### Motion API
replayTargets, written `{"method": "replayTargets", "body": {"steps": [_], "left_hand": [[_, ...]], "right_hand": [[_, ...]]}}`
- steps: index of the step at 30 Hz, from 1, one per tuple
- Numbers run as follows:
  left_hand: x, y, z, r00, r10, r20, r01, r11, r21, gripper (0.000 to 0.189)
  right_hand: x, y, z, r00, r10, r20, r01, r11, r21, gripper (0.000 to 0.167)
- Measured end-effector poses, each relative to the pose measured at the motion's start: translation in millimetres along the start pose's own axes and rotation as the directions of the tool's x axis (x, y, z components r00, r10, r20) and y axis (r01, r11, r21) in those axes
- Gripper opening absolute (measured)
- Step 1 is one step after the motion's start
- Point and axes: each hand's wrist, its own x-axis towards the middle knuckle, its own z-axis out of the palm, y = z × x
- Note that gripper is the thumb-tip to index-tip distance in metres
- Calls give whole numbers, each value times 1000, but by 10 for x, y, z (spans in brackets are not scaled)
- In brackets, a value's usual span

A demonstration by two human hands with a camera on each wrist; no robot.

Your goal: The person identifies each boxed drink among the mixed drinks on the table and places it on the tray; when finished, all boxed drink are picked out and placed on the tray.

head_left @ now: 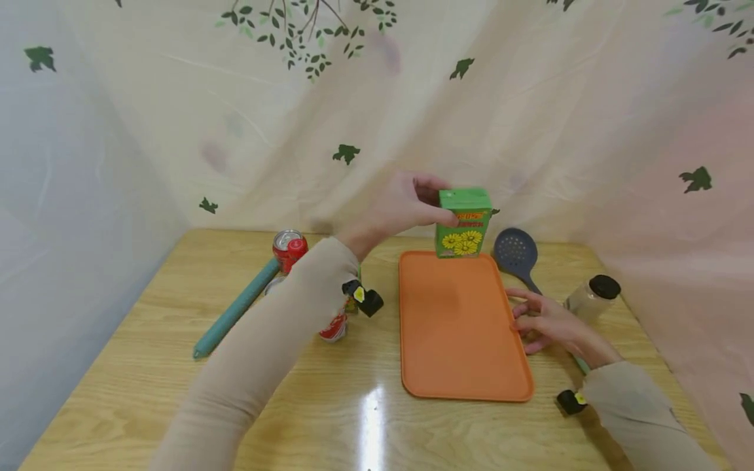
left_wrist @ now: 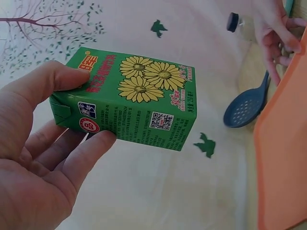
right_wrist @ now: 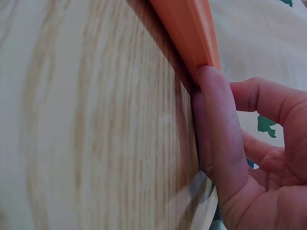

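Note:
My left hand (head_left: pixel 406 203) grips a green drink carton (head_left: pixel 465 226) with yellow flowers, thumb on the front and fingers behind. The carton is held up over the far edge of an orange tray (head_left: pixel 459 327). In the left wrist view, the carton (left_wrist: pixel 129 96) is tilted and its lower corner points away from the palm. At the tray's right side, my right hand (head_left: pixel 548 322) holds the rim with thumb and bent fingers. The right wrist view shows one fingertip against the outer wall of the tray (right_wrist: pixel 189 36), low beside the wooden table (right_wrist: pixel 96 120).
A dark slotted skimmer (head_left: pixel 515 254) lies behind the right hand, and a clear jar with a black lid (head_left: pixel 604 287) stands to its right. On the left are a teal rod (head_left: pixel 235 311), a red can (head_left: pixel 287 243) and a red-and-white can (head_left: pixel 334 328), partly behind the left sleeve.

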Motion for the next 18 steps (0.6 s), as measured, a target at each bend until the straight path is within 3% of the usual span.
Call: {"method": "replayTargets", "body": {"steps": [6, 9, 14, 18], "left_hand": [[192, -198, 230, 1000, -14, 6, 14, 1000, -28, 40], [262, -309, 318, 1000, -20, -8, 20, 1000, 3, 41], [360, -543, 428, 999, 20, -47, -18, 999, 41, 37], [430, -732, 493, 996, 42, -83, -41, 999, 8, 36]], "right_hand": [[-2, -11, -9, 1000, 8, -4, -8, 1000, -7, 81], [4, -12, -1, 1000, 14, -1, -14, 1000, -9, 81], [14, 0, 17, 1000, 17, 7, -17, 1000, -9, 80], [-2, -4, 24, 1000, 8, 2, -8, 1000, -1, 81]]}}
